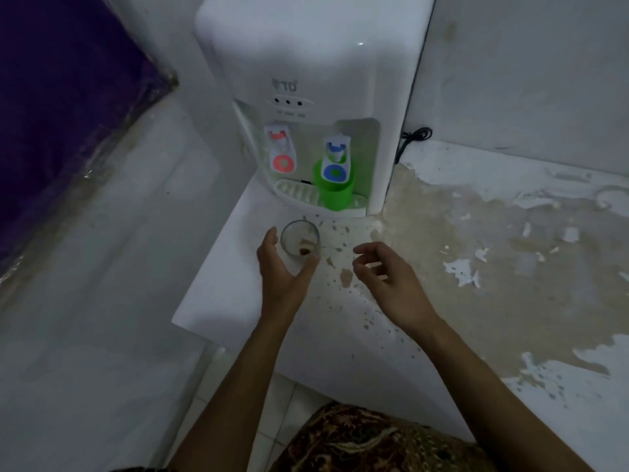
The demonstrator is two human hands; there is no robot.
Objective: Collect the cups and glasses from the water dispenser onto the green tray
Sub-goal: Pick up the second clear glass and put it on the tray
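A white water dispenser (306, 80) stands on a white counter at the back. A green plastic cup (335, 192) sits upright on its drip tray (296, 192), under the blue tap. In front of the dispenser is a clear glass (299, 238) with a brown residue at its bottom. My left hand (282, 270) curls around the glass, thumb on its right side and fingers on its left. My right hand (384, 270) hovers open just to the right of the glass, holding nothing. No green tray is in view.
The counter top (459, 240) to the right is stained brown with peeling white patches. A black power cord (413, 137) hangs behind the dispenser. A purple cloth (61, 97) lies at the left. The counter's front edge runs just below my forearms.
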